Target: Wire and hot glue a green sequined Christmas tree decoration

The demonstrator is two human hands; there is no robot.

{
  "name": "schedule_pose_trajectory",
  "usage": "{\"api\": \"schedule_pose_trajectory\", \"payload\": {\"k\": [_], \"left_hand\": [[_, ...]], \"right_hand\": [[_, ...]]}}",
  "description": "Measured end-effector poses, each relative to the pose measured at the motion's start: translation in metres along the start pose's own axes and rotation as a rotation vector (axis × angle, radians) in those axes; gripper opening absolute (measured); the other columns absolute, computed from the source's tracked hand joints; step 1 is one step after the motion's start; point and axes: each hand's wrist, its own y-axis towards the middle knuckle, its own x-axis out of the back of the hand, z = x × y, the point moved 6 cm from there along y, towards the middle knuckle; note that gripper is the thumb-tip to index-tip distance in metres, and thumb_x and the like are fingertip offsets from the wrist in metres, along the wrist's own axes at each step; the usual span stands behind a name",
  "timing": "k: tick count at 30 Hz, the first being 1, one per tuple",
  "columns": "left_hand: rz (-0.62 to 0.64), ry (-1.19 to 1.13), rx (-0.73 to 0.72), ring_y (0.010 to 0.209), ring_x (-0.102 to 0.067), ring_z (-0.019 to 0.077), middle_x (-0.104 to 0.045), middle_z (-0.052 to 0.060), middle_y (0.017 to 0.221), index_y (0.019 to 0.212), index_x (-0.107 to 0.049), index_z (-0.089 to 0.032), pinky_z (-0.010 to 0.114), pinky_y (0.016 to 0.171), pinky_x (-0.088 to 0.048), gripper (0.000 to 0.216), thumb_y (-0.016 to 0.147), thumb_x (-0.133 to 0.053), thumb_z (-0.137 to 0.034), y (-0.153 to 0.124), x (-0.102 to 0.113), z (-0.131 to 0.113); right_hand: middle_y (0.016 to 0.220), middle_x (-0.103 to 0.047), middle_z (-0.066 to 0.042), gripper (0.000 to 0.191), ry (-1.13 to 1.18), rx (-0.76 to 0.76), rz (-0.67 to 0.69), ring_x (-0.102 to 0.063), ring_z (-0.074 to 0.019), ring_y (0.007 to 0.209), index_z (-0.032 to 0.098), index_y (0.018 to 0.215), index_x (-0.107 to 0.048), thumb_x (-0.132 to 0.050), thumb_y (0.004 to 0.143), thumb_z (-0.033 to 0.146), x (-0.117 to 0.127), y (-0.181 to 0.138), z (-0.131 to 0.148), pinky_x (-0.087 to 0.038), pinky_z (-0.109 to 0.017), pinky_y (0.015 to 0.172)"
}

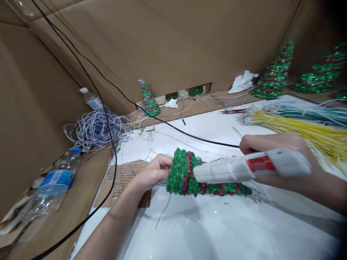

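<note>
A green glitter Christmas tree ornament [180,173] with red garland lies on its side above the white table, its clear star tip pointing right. My left hand [155,171] grips it at the base, fingers partly hidden behind the rim. In my right hand [279,144] is a white hot glue gun [227,169] with an orange-red window, its cord trailing off to the left. The gun's nozzle end is at the garland near the tree's wide end; whether it touches cannot be told. A thin wire hangs below the tree's base.
A scored cardboard piece [121,180] lies left of my hands. Tangled white wire [97,126] and plastic bottles [58,182] sit further left. Yellow wire bundles [295,130] lie right. Finished-looking trees [275,77] stand along the cardboard wall [176,43]. A black cord [115,162] crosses the view.
</note>
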Motion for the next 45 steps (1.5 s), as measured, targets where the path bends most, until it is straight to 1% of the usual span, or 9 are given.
{"api": "schedule_pose_trajectory", "payload": {"k": [4, 9, 13, 18, 25, 30, 40, 45], "left_hand": [[0.007, -0.001, 0.011, 0.063, -0.062, 0.016, -0.073, 0.009, 0.071, 0.074, -0.077, -0.011, 0.025, 0.061, -0.046, 0.024, 0.065, -0.076, -0.033, 0.0, 0.0, 0.001], [-0.009, -0.001, -0.004, 0.059, -0.059, 0.0138, -0.071, 0.006, 0.063, 0.069, -0.076, -0.011, 0.023, 0.058, -0.043, 0.019, 0.064, -0.076, -0.029, 0.001, 0.002, 0.001], [0.002, 0.011, -0.008, 0.059, -0.059, 0.0139, -0.071, 0.007, 0.065, 0.07, -0.077, -0.012, 0.023, 0.057, -0.043, 0.021, 0.066, -0.076, -0.032, 0.001, 0.001, 0.001], [-0.002, 0.016, -0.01, 0.058, -0.059, 0.0135, -0.071, 0.007, 0.064, 0.07, -0.077, -0.012, 0.022, 0.057, -0.042, 0.023, 0.065, -0.076, -0.034, 0.001, 0.001, 0.0], [-0.004, 0.01, -0.024, 0.058, -0.057, 0.0125, -0.07, 0.006, 0.064, 0.068, -0.076, -0.012, 0.021, 0.056, -0.041, 0.024, 0.066, -0.077, -0.035, 0.001, 0.001, 0.0], [0.0, 0.012, -0.026, 0.057, -0.056, 0.0123, -0.07, 0.006, 0.063, 0.068, -0.076, -0.012, 0.021, 0.055, -0.041, 0.022, 0.066, -0.077, -0.034, 0.001, 0.002, 0.001], [-0.009, 0.026, -0.017, 0.059, -0.058, 0.0138, -0.071, 0.007, 0.066, 0.069, -0.077, -0.012, 0.023, 0.058, -0.042, 0.022, 0.065, -0.076, -0.033, 0.0, 0.002, 0.0], [0.0, 0.013, -0.019, 0.06, -0.059, 0.0134, -0.071, 0.007, 0.066, 0.07, -0.077, -0.012, 0.022, 0.058, -0.042, 0.023, 0.066, -0.077, -0.035, 0.0, 0.002, 0.0]], "right_hand": [[0.046, -0.041, 0.007, 0.021, 0.015, 0.008, 0.004, -0.036, -0.0102, 0.038, 0.024, 0.061, -0.043, -0.042, 0.079, 0.034, 0.002, 0.003, 0.003, -0.023, -0.025, 0.041], [0.045, -0.041, 0.007, 0.02, 0.012, 0.02, 0.006, -0.036, -0.0102, 0.037, 0.024, 0.061, -0.043, -0.043, 0.079, 0.032, 0.002, 0.003, 0.003, -0.023, -0.025, 0.04], [0.047, -0.041, 0.006, 0.019, 0.022, 0.008, 0.006, -0.036, -0.0111, 0.038, 0.025, 0.062, -0.043, -0.042, 0.079, 0.035, 0.001, 0.001, 0.001, -0.023, -0.026, 0.041], [0.044, -0.043, 0.006, 0.017, -0.004, 0.057, 0.015, -0.038, -0.011, 0.035, 0.025, 0.062, -0.043, -0.042, 0.078, 0.03, 0.005, 0.005, 0.006, -0.025, -0.025, 0.037], [0.047, -0.041, 0.006, 0.023, 0.001, 0.043, -0.005, -0.036, -0.0129, 0.038, 0.025, 0.068, -0.042, -0.034, 0.087, 0.036, 0.002, -0.001, 0.001, -0.022, -0.027, 0.041], [0.047, -0.04, 0.006, 0.026, -0.003, 0.048, 0.003, -0.036, -0.0133, 0.037, 0.026, 0.068, -0.041, -0.031, 0.089, 0.038, 0.002, -0.002, 0.001, -0.022, -0.027, 0.041], [0.042, -0.043, 0.006, 0.021, -0.029, 0.116, 0.014, -0.04, -0.0121, 0.032, 0.026, 0.063, -0.045, -0.036, 0.082, 0.028, 0.011, 0.011, 0.012, -0.026, -0.026, 0.034], [0.043, -0.044, 0.006, 0.019, -0.009, 0.099, 0.023, -0.04, -0.0121, 0.033, 0.026, 0.063, -0.045, -0.037, 0.081, 0.028, 0.009, 0.009, 0.01, -0.026, -0.026, 0.035]]}}
